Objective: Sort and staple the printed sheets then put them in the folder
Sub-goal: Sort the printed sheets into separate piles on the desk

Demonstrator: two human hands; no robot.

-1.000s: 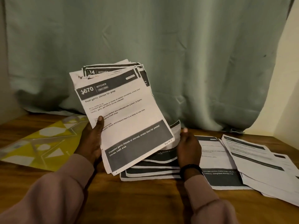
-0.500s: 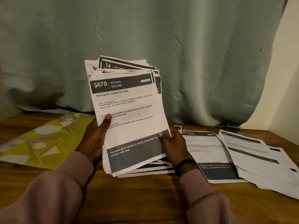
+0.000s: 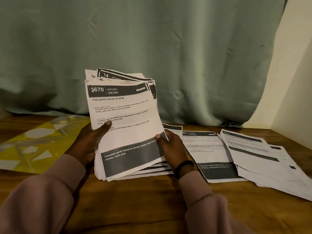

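Observation:
A thick stack of printed sheets (image 3: 125, 125) stands tilted up from the wooden table, its front page headed "1670 KITCHEN". My left hand (image 3: 87, 142) grips the stack's left edge, thumb across the front page. My right hand (image 3: 170, 147) holds the right edge, thumb on the dark band near the bottom. A single sheet (image 3: 209, 154) lies flat just right of my right hand. Further right lies a loose pile of sheets (image 3: 263, 159). The yellow patterned folder (image 3: 33, 146) lies flat at the left. No stapler shows.
A grey-green curtain (image 3: 152, 48) hangs along the back of the wooden table (image 3: 143, 200). A pale wall (image 3: 297, 81) closes the right side. My sleeves fill the lower corners.
My right hand came up from the sheets on the table and took the stack's right edge. The stack turned more upright and square to me.

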